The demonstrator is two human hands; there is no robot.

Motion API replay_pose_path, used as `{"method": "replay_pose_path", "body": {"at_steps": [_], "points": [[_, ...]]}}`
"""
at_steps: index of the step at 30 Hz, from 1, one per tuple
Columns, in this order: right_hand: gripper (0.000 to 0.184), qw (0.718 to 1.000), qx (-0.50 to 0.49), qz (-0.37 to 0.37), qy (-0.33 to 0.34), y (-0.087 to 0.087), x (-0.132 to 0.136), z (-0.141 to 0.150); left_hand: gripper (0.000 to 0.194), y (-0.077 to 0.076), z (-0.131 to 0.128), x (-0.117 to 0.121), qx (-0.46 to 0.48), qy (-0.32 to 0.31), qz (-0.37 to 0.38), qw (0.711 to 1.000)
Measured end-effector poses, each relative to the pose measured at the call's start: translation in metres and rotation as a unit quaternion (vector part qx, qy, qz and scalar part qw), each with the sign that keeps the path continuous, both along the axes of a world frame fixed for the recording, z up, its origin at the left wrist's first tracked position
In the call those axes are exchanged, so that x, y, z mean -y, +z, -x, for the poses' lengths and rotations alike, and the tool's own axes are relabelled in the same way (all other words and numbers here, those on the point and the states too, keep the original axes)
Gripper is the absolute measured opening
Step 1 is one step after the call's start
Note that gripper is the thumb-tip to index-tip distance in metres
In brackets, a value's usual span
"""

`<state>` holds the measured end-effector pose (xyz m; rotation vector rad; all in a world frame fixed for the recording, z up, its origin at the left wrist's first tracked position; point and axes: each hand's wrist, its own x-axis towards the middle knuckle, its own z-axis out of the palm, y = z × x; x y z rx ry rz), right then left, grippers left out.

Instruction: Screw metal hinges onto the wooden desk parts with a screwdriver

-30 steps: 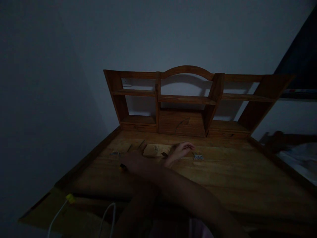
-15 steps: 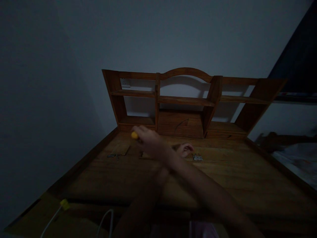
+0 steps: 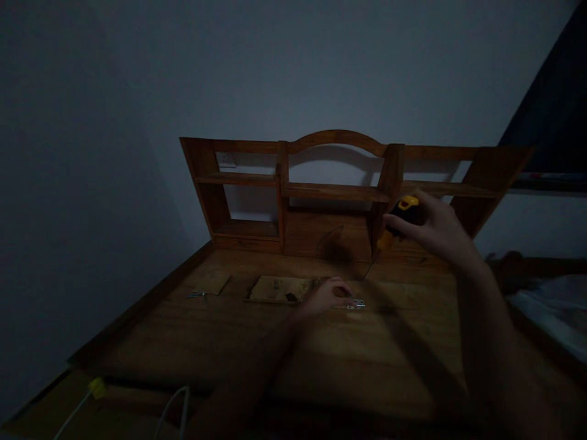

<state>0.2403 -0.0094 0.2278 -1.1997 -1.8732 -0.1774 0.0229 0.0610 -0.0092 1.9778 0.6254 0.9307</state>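
Note:
My right hand (image 3: 435, 226) is raised over the right side of the desk, closed round a screwdriver (image 3: 406, 211) with a yellow and black handle. Its thin shaft slants down to the left, toward the desktop. My left hand (image 3: 326, 294) rests low on the desk with its fingers curled at a small metal hinge (image 3: 356, 303), thumb and fingertips on its left end. Under and left of that hand lies a narrow wooden board (image 3: 275, 288) with a dark, worn patch. The hand hides the board's right part.
Further left, a small wooden piece (image 3: 213, 283) lies by some metal hardware (image 3: 197, 295). A wooden shelf unit (image 3: 337, 192) stands along the back of the desktop (image 3: 174, 342). A white cable (image 3: 183, 403) and a yellow object (image 3: 97, 387) are at the front left.
My right hand has swung from the left, across my left arm, to the right and up, carrying the screwdriver. My left hand stays near the hinge. The view has shifted slightly.

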Motion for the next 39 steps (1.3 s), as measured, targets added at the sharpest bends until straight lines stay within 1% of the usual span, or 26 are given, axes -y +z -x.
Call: {"method": "replay_pose_path", "body": {"at_steps": [4,7,10,13,19,25,30,39], "points": [[0.034,0.995,0.058,0.076,0.033,-0.014,0.006,0.016,0.024,0.001,0.003,0.0,-0.019,0.002,-0.013,1.0],[0.033,0.991,0.06,0.097,0.077,-0.022,0.005,0.025,0.022,0.002,0.007,0.001,-0.039,0.013,-0.036,0.999],[0.032,0.989,0.066,0.092,0.093,-0.025,0.003,0.026,0.021,0.003,0.01,0.002,-0.055,0.011,-0.055,0.997],[0.032,0.99,0.066,0.081,0.09,-0.023,0.002,0.024,0.021,0.006,0.012,0.004,-0.064,0.014,-0.059,0.996],[0.027,0.991,0.066,0.065,0.095,-0.023,0.001,0.027,0.022,0.014,0.013,0.01,-0.036,0.02,-0.058,0.997],[0.026,0.987,0.08,0.084,0.116,-0.027,-0.001,0.035,0.025,0.012,0.016,0.009,-0.035,0.014,-0.063,0.997],[0.028,0.986,0.091,0.075,0.121,-0.031,-0.004,0.038,0.024,0.012,0.017,0.007,-0.054,0.008,-0.059,0.997],[0.028,0.985,0.095,0.065,0.129,-0.034,-0.006,0.04,0.023,0.017,0.017,0.01,-0.054,0.01,-0.063,0.996]]}}
